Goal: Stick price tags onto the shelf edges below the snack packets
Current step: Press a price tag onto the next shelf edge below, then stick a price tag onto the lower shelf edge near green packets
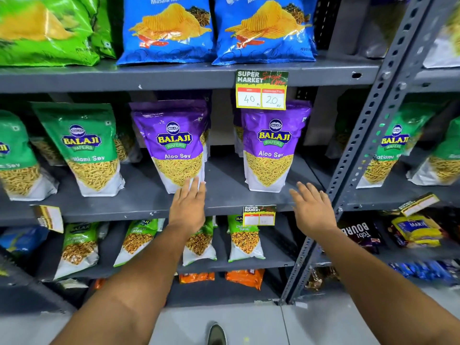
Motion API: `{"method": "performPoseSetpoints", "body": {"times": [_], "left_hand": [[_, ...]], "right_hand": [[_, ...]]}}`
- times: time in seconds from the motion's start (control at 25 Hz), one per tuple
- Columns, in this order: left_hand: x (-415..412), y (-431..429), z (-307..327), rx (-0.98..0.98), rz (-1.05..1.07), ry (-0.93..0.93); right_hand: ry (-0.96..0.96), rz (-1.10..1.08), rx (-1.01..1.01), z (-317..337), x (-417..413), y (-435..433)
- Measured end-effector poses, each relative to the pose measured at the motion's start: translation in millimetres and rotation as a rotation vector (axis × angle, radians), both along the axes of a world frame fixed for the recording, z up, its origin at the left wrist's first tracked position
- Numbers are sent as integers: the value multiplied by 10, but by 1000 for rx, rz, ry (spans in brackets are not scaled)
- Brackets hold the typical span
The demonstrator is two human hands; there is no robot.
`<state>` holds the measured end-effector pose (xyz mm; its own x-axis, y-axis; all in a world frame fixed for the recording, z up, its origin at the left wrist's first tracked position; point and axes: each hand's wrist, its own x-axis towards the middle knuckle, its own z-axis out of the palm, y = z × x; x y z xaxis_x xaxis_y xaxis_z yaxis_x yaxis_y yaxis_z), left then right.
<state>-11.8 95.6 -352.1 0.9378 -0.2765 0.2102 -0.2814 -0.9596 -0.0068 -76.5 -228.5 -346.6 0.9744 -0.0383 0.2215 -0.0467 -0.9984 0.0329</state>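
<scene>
A price tag (261, 89) reading 40 and 20 hangs from the upper shelf edge (174, 77) below the blue chips packets (263, 28). A second price tag (259, 215) sticks on the middle shelf edge (139, 211) below the right purple Aloo Sev packet (271, 148). A third tag (49, 217) hangs crooked at the left of that edge. My left hand (189, 205) is flat and open, its fingertips touching the bottom of the left purple Aloo Sev packet (174, 145). My right hand (311, 207) hovers open over the shelf edge, right of the second tag, holding nothing.
Green Ratlami Sev packets (87, 148) stand left of the purple ones. A grey perforated upright (368, 135) divides this bay from the right bay, where another tag (418, 204) lies tilted above biscuit packs (418, 231). Lower shelves hold green and orange packets. My shoe (216, 334) shows on the floor.
</scene>
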Motion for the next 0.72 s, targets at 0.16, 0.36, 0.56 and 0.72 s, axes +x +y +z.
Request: {"method": "performPoseSetpoints", "body": {"times": [0.16, 0.36, 0.56, 0.72], "left_hand": [[-317, 366, -10, -20, 79, -45], [-651, 960, -139, -1, 172, 13], [-578, 1703, -309, -74, 307, 105], [-447, 2492, -621, -452, 593, 239]], "right_hand": [[29, 53, -87, 74, -46, 299], [41, 130, -96, 22, -26, 859], [52, 228, -55, -11, 42, 1570], [42, 368, 13, 69, 198, 2387]]}}
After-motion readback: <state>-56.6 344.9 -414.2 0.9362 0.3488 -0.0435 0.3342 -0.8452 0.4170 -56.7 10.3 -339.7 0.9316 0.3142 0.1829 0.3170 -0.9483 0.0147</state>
